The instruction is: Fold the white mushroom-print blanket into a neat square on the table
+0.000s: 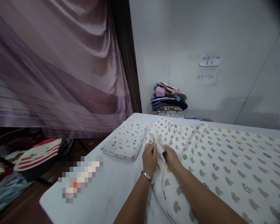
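A large white cloth (214, 155) printed with grey, red, blue, green and yellow mushroom-like shapes spreads over the right part of the table. My left hand (150, 158), with a bracelet at the wrist, pinches its bunched left edge. Close beside it, my right hand (171, 158) grips the same edge, fingers curled into the fabric. Between the two hands the cloth is gathered and slightly raised. Just left of my hands lies a folded white cloth (125, 140) with small dark prints, flat and touched by neither hand.
The white table (112, 186) has its left edge beside a hanging pinkish curtain (84, 62). A stack of folded cloths (169, 99) stands behind the far edge, against the wall. A chair with a striped cushion (39, 154) is at lower left. Part of the table's left side is pixelated.
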A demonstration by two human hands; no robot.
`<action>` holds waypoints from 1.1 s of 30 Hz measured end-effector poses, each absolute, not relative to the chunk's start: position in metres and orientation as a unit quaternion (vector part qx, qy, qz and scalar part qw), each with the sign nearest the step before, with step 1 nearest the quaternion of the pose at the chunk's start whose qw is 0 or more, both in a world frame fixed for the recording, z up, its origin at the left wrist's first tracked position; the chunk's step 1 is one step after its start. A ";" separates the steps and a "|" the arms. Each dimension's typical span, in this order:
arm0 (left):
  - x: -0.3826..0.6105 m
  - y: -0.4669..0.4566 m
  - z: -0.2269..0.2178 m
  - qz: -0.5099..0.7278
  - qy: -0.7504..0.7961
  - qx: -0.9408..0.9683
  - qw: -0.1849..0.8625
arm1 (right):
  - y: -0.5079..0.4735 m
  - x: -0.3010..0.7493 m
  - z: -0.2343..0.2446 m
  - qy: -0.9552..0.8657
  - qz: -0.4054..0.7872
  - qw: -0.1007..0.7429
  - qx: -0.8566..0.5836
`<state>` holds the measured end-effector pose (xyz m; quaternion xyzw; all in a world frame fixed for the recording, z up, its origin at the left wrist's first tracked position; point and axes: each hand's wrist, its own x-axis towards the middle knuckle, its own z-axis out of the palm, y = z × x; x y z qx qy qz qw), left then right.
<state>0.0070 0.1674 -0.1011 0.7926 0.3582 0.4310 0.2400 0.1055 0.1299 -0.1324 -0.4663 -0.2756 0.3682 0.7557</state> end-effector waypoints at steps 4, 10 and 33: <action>0.011 0.162 -0.107 0.354 0.325 0.856 0.193 | 0.134 0.107 -0.138 -0.240 0.404 0.758 -0.452; 0.013 0.162 -0.114 0.346 0.316 0.867 0.168 | 0.135 0.107 -0.139 -0.233 0.429 0.757 -0.435; 0.013 0.161 -0.110 0.412 0.301 0.797 0.322 | 0.128 0.104 -0.125 -0.329 0.412 0.713 -0.462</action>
